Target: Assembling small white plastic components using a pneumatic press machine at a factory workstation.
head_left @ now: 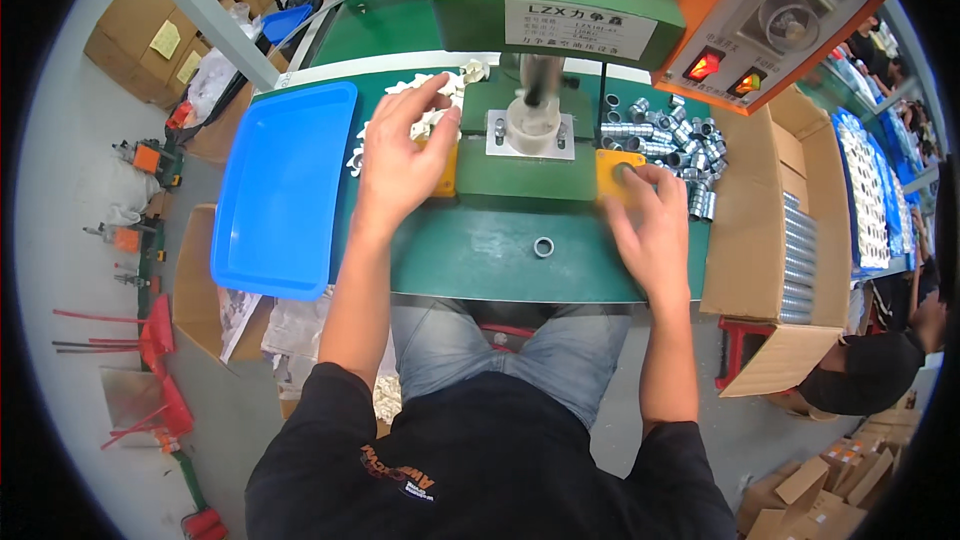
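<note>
My left hand is raised by a yellow button box, fingers spread and holding nothing. Under its fingertips lies a pile of small white plastic parts. On the other side, my right hand has its fingertips at the green button of a second yellow box, thumb apart, nothing in its grasp. Between the boxes stands a green press with a whitish round fixture under its ram; the ram looks blurred. A single metal ring rests on the green table in front of it.
A heap of shiny metal sleeves lies right of the press. An orange control box with lit switches overhangs the right side. At the left edge sits a blue tray; an open carton stands at the right, beside a person's dark cap.
</note>
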